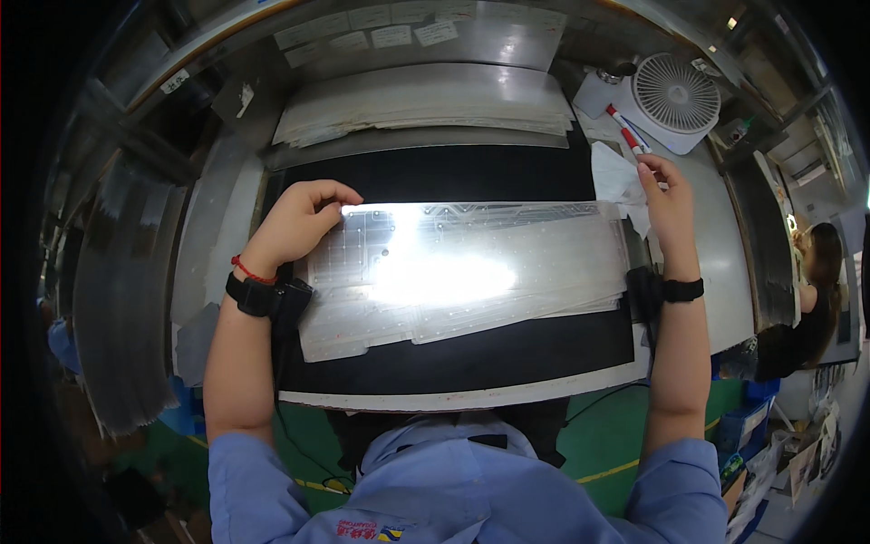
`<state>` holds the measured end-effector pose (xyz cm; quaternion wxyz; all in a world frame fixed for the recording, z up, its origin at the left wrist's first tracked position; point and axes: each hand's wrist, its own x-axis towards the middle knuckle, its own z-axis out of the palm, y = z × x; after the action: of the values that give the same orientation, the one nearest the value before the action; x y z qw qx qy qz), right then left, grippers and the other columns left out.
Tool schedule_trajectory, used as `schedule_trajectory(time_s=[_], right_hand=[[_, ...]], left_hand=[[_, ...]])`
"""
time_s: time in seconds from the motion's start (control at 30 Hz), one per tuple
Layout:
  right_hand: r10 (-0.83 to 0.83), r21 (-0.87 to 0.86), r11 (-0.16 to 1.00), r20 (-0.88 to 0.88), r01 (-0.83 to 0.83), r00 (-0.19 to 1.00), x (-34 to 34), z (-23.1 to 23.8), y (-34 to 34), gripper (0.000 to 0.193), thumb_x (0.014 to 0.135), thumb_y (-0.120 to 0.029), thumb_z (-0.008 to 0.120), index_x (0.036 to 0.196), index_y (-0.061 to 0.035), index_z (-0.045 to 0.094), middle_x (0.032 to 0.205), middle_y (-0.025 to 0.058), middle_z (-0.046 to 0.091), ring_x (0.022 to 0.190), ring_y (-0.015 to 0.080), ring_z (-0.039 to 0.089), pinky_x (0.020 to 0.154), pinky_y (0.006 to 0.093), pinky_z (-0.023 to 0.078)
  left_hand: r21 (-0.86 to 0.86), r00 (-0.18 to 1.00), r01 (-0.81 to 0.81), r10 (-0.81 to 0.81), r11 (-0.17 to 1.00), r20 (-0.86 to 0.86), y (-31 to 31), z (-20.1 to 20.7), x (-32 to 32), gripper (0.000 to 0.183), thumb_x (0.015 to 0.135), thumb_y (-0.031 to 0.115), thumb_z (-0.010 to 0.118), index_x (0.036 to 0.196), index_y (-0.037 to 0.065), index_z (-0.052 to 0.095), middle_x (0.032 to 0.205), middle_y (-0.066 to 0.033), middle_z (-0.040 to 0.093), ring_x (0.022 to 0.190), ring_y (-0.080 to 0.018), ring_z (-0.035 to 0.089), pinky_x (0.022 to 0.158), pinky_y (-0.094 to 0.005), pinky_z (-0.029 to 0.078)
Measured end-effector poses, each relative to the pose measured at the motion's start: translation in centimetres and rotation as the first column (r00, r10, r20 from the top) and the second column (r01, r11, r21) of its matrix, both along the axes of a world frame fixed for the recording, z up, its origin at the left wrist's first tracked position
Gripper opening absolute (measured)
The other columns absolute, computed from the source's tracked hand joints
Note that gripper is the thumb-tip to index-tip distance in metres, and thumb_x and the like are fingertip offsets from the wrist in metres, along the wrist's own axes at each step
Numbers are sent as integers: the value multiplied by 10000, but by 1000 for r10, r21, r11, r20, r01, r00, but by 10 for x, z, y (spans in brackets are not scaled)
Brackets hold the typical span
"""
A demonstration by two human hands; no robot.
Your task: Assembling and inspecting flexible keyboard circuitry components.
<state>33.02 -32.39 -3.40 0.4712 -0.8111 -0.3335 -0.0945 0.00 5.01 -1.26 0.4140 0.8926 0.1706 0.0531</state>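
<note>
Head view, sheet in hand: a clear flexible membrane sheet (pixel 462 272) with faint printed traces lies across the middle of the frame on a black mat (pixel 453 363), with glare washing out its centre.
Head view, left hand: the left hand (pixel 294 222) sits at the sheet's upper left corner, fingers curled over the top edge and pinching it.
Head view, right hand: the right hand (pixel 669 204) is at the sheet's right end, right of centre in the frame; fingers are raised near a white cloth (pixel 616 181), and whether they grip the sheet edge I cannot tell.
Head view, progress: judging from the layout, the sheet is spread flat and lined up on the mat, more such sheets lie beneath it, and a pile of sheets (pixel 426 104) waits at upper centre, so much handling seems left.
Head view, surroundings: a small white fan (pixel 675 95) and a red and white marker pen (pixel 625 129) sit upper right; another person (pixel 807 299) works at the right edge.
</note>
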Motion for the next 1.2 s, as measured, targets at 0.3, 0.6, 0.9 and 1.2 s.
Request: schedule_trajectory(time_s=[0.3,0.6,0.9,1.2], right_hand=[[66,-338,941,269,30,961,14,-14,3,372,830,-221,736,1113,15,685,1042,215,682,959,360,647,864,390,499],[51,53,998,-127,-45,991,3,49,-7,192,936,-152,632,1008,26,640,1004,97,691,843,120,602,748,287,484],[574,-383,773,82,-506,814,-174,120,90,240,849,-134,758,782,-33,552,706,42,520,606,125,468,538,286,392],[831,-672,535,310,-512,461,-230,22,175,146,769,-101,651,892,-45,706,941,84,622,929,255,610,797,383,503]], left_hand=[[-94,979,193,-198,977,-43,-13,15,-7,243,851,5,543,1025,-6,713,893,-54,684,777,-110,603,738,-254,497],[-190,931,334,-354,923,-85,0,18,-18,242,841,61,627,1066,8,699,883,-7,664,773,-66,572,686,-216,465],[-227,917,333,-371,915,-147,5,15,-23,321,828,44,665,1144,-11,648,918,-8,648,764,-61,579,699,-217,485],[-183,901,336,-372,924,-222,4,17,-20,340,791,12,717,1111,-4,602,904,-30,623,746,-96,592,670,-243,497]])
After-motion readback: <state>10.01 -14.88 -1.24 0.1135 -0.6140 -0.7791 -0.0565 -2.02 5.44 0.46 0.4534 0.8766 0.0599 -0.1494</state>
